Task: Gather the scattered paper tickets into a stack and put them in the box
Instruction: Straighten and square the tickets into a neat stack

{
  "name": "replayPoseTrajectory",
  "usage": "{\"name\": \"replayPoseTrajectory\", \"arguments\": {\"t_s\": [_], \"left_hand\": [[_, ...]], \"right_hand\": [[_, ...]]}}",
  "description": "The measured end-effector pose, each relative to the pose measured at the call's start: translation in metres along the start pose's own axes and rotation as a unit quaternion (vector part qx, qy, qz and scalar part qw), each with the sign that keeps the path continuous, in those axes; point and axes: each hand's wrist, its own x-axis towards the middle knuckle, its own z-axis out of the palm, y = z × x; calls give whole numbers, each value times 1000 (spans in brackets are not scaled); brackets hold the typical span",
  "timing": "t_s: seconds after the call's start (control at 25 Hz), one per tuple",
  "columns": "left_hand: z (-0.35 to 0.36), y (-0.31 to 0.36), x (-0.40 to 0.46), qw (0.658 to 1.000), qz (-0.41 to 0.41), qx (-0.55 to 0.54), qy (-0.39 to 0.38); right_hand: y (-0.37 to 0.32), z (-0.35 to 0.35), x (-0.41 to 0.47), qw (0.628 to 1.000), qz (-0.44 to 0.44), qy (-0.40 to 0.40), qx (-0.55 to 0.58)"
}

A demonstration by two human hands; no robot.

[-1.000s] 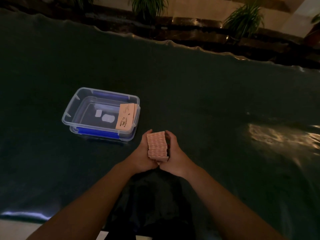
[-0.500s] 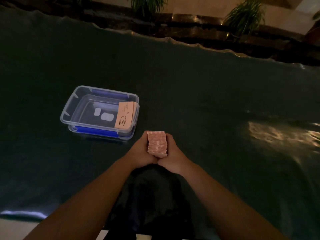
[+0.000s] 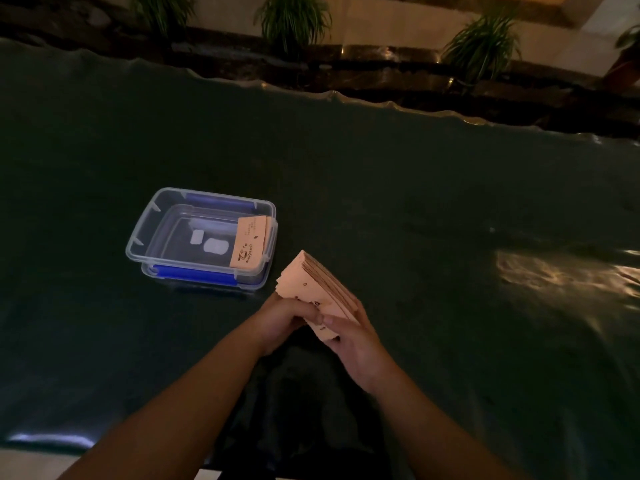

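A thick stack of pale pink paper tickets (image 3: pixel 317 289) is held between both hands just above the dark table, tilted so its printed top face shows. My left hand (image 3: pixel 285 315) grips its near left side and my right hand (image 3: pixel 353 336) cups it from below and the right. A clear plastic box (image 3: pixel 162 209) with blue clips stands up and to the left of the stack, a short gap away. One pink ticket (image 3: pixel 248 244) leans inside the box against its right wall.
A dark green cloth (image 3: pixel 415 202) covers the whole table, wrinkled along its far edge. Potted plants (image 3: pixel 294 19) and a dark ledge run behind the table. A light reflection (image 3: pixel 561 271) gleams on the cloth at the right.
The stack stood on edge between both hands; now it is tipped over to the left, its flat printed face up. The hands have shifted with it.
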Motion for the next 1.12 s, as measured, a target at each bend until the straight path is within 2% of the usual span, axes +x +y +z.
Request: {"name": "replayPoseTrajectory", "arguments": {"t_s": [0.2, 0.28, 0.36, 0.44, 0.56, 0.68, 0.76, 0.88, 0.96, 1.12], "left_hand": [[9, 7, -3, 998, 8, -22, -57], [4, 10, -3, 998, -24, -49, -43], [-4, 13, -3, 998, -34, -55, -16], [-11, 16, -2, 998, -33, 44, -9], [-17, 14, 2, 969, -19, 247, 14], [-22, 4, 9, 932, 22, 359, 46], [-28, -10, 13, 914, 46, 399, 62], [-38, -35, 17, 895, 45, 438, 75], [-42, -50, 20, 878, 28, 471, 84], [-38, -58, 28, 847, 45, 522, 91]], "right_hand": [[-19, -4, -11, 999, -31, 6, 27], [-25, -12, -13, 999, -32, 23, 13], [-30, -23, -14, 997, -46, 40, -50], [-32, -34, -14, 987, -62, 46, -142], [-31, -40, -12, 967, -81, 40, -237], [-28, -44, -6, 942, -86, 19, -323], [-26, -45, -1, 917, -78, 32, -390], [-14, -54, 10, 834, -80, 69, -541], [-4, -61, 17, 790, -63, 61, -607], [8, -64, 26, 769, -77, 72, -630]]}}
